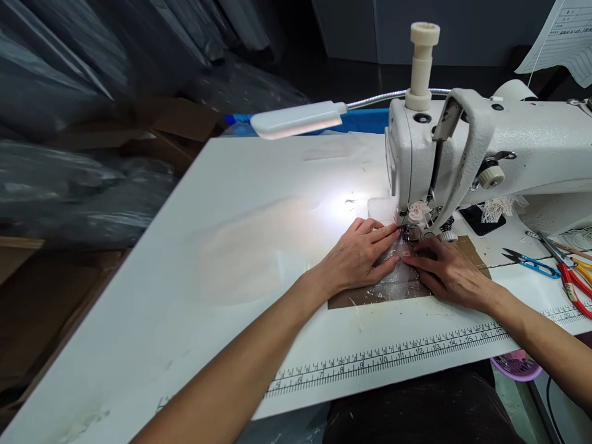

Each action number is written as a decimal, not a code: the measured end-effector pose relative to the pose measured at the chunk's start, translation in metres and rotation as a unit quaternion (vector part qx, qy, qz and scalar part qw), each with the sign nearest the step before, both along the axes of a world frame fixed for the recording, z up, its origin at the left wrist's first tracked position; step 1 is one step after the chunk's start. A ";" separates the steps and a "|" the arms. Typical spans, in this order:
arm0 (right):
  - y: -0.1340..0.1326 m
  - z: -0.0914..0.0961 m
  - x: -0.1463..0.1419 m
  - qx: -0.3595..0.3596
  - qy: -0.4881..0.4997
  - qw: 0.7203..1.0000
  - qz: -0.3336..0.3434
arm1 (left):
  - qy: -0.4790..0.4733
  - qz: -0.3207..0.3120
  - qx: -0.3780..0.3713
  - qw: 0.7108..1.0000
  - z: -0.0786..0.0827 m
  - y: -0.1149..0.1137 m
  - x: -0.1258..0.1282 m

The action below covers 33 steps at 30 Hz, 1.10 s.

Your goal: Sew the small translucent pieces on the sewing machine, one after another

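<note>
My left hand (358, 256) lies flat, fingers stretched out, pressing a sheer, netted fabric piece (398, 280) onto the bed of a white sewing machine (485, 148). My right hand (446, 271) lies flat on the same fabric from the right, its fingertips pointing at the presser foot (411, 233). The fingertips of both hands meet just in front of the needle. A small pale fabric flower (419, 209) sits beside the needle bar. The fabric rests over a brown patch (351, 299) on the table.
A white table (254, 259) with a printed ruler (416, 348) along its front edge. A lamp (296, 118) on a gooseneck lights the work. Blue snips (531, 264) and red-handled scissors (573, 280) lie at the right. Dark plastic-wrapped rolls and cardboard boxes (176, 123) stand left.
</note>
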State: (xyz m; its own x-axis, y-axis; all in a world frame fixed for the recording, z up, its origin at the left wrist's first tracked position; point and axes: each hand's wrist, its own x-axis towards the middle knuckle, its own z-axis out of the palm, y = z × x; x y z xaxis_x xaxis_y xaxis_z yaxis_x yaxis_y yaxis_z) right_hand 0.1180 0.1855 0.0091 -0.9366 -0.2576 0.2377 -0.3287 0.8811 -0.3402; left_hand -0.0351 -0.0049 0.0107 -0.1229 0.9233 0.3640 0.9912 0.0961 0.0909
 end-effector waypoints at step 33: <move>0.002 -0.005 -0.003 -0.023 0.056 0.998 0.006 | 0.064 0.009 0.014 0.998 -0.001 0.002 0.004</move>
